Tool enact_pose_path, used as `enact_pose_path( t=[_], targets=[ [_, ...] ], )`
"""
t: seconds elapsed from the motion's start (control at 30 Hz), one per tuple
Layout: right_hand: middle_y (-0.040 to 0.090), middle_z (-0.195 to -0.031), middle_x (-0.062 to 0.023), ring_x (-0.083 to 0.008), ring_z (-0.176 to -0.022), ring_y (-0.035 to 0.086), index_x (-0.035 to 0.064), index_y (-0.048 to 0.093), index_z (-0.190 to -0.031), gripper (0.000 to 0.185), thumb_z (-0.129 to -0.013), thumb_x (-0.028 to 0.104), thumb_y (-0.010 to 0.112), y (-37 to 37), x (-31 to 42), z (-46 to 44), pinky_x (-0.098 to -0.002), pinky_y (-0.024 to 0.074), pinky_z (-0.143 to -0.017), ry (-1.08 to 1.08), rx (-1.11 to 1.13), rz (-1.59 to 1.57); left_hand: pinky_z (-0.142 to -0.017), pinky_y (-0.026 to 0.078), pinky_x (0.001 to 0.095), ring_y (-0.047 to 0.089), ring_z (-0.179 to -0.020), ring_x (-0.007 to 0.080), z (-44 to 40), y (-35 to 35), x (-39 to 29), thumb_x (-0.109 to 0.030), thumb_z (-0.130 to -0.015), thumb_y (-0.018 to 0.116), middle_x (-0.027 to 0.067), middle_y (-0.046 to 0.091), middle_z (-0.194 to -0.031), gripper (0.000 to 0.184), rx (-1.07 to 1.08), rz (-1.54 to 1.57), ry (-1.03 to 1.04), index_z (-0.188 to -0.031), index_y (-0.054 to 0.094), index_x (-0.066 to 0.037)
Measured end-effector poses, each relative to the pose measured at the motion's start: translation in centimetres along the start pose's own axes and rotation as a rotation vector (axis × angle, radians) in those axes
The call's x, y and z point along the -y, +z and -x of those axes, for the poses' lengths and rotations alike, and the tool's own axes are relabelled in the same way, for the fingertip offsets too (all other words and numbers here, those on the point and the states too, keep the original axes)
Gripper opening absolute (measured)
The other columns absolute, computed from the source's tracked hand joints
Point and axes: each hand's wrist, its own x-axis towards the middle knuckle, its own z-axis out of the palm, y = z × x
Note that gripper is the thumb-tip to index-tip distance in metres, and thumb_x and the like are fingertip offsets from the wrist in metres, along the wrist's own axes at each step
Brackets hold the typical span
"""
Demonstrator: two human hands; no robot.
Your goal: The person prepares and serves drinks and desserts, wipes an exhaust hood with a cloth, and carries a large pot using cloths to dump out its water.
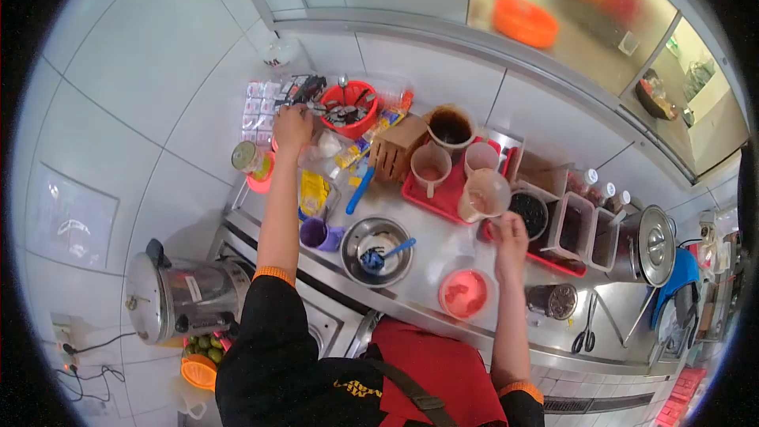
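Observation:
At the far left of the counter, my left hand (292, 128) reaches to a pile of dark packets (307, 88). Its fingers look curled, and what they hold, if anything, is hidden. A red basket (368, 120) with small packets and a spoon stands just right of it. My right hand (511, 239) is closed at the near side of a clear plastic measuring jug (485, 192), seemingly round its handle. Two similar jugs, one of them a brown-stained jug (431, 164), stand by it on a red tray (417, 194). Below my right hand lies a pink bowl (463, 294).
A steel bowl (376, 251) with a blue-handled utensil sits mid-counter, beside a purple cup (319, 234). Behind are a wooden holder (398, 146) and a dark-stained container (451, 127). Scissors (586, 334) and a lidded steel pot (650, 247) are at right; a pressure cooker (186, 292) stands left.

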Motion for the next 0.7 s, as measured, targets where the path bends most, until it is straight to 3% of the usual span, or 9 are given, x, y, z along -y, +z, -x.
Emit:
enact_pose_path(
  t=[0.17,0.27,0.37,0.4,0.43,0.5,0.53,0.6,0.7],
  targets=[
    [0.053,-0.093,0.0026,-0.0066,-0.088,0.049,0.0092,0.052,-0.091,0.018,-0.091,0.027,0.05,2.0,-5.4,-2.6,-0.0214,0.0422,-0.075,0.023,0.015,0.004,-0.086,0.039,0.0439,0.051,-0.098,0.0339,-5.3,3.2,-1.9,-0.029,-0.079,0.056,0.0111,0.057,-0.109,0.025,-0.04,0.079,0.155,-0.095,0.066,-0.013],
    [0.057,-0.088,-0.0013,-0.0086,-0.082,0.05,0.005,0.053,-0.089,0.02,-0.091,0.025,0.051,2.4,-6.6,-2.8,-0.0222,0.0407,-0.074,0.108,-0.015,-0.104,-0.093,0.03,0.0548,0.038,-0.115,0.0411,-8.0,8.3,-1.7,-0.034,-0.081,0.051,0.0113,0.046,-0.126,0.027,0.016,-0.036,0.029,-0.099,0.065,-0.019],
    [0.057,-0.095,-0.005,-0.0136,-0.089,0.051,0.0029,0.053,-0.097,0.024,-0.089,0.025,0.054,0.7,-9.3,-3.5,-0.0265,0.0411,-0.081,0.01,-0.019,0.209,-0.089,0.034,0.058,0.043,-0.11,0.0455,-10.8,12.5,-1.3,-0.033,-0.079,0.048,0.0135,0.043,-0.128,0.028,0.148,-0.131,0.043,-0.101,0.063,-0.023],
    [0.056,-0.099,-0.0068,-0.0152,-0.093,0.051,0.0028,0.052,-0.102,0.026,-0.088,0.025,0.055,0.8,-8.7,-3.3,-0.0277,0.0403,-0.084,-0.06,-0.051,0.265,-0.086,0.039,0.0554,0.048,-0.106,0.0414,-11.9,16.4,0.9,-0.036,-0.078,0.049,0.0135,0.046,-0.126,0.028,0.091,-0.111,0.141,-0.099,0.063,-0.024],
    [0.055,-0.103,-0.0086,-0.0169,-0.098,0.051,0.0027,0.051,-0.106,0.029,-0.087,0.024,0.056,1.2,-8.0,-2.7,-0.0289,0.0396,-0.086,-0.122,-0.092,0.321,-0.09,0.037,0.0517,0.046,-0.111,0.0371,-10.9,11.2,-2.4,-0.038,-0.078,0.05,0.013,0.047,-0.125,0.029,0.193,0.053,0.037,-0.1,0.063,-0.024],
    [0.052,-0.11,-0.0107,-0.0187,-0.105,0.049,0.004,0.047,-0.113,0.033,-0.085,0.018,0.058,1.7,-5.0,-1.2,-0.0303,0.0391,-0.089,-0.133,-0.157,0.325,-0.103,0.009,0.0579,0.022,-0.13,0.0349,-13.3,18.0,1.1,-0.044,-0.078,0.054,0.006,0.034,-0.138,0.032,0.243,0.154,0.075,-0.101,0.062,-0.024],
    [0.052,-0.11,-0.0104,-0.0178,-0.105,0.049,0.004,0.046,-0.114,0.034,-0.085,0.017,0.058,1.7,-4.0,-0.6,-0.0298,0.0403,-0.087,-0.142,-0.18,0.304,-0.102,0.002,0.0602,0.017,-0.131,0.0362,-11.9,12.2,-3.3,-0.044,-0.078,0.055,0.0033,0.029,-0.141,0.03,0.405,0.052,-0.051,-0.1,0.062,-0.026],
    [0.053,-0.108,-0.0092,-0.0156,-0.103,0.05,0.0042,0.046,-0.114,0.034,-0.085,0.016,0.059,2.0,-2.4,0.7,-0.0282,0.0423,-0.084,-0.164,-0.222,0.247,-0.103,0.005,0.0588,0.018,-0.13,0.0401,-10.9,9.7,-6.1,-0.042,-0.078,0.056,0.0041,0.033,-0.139,0.026,0.398,0.04,-0.088,-0.098,0.062,-0.026],
    [0.055,-0.103,-0.0059,-0.0127,-0.096,0.053,0.0047,0.048,-0.112,0.03,-0.085,0.014,0.058,1.5,0.4,2.7,-0.0257,0.0438,-0.079,-0.185,-0.217,0.218,-0.103,0.007,0.0577,0.018,-0.129,0.0425,-12.4,9.7,-4.5,-0.036,-0.078,0.059,0.0048,0.037,-0.137,0.019,0.35,0.346,0.084,-0.092,0.064,-0.024]
  ],
)
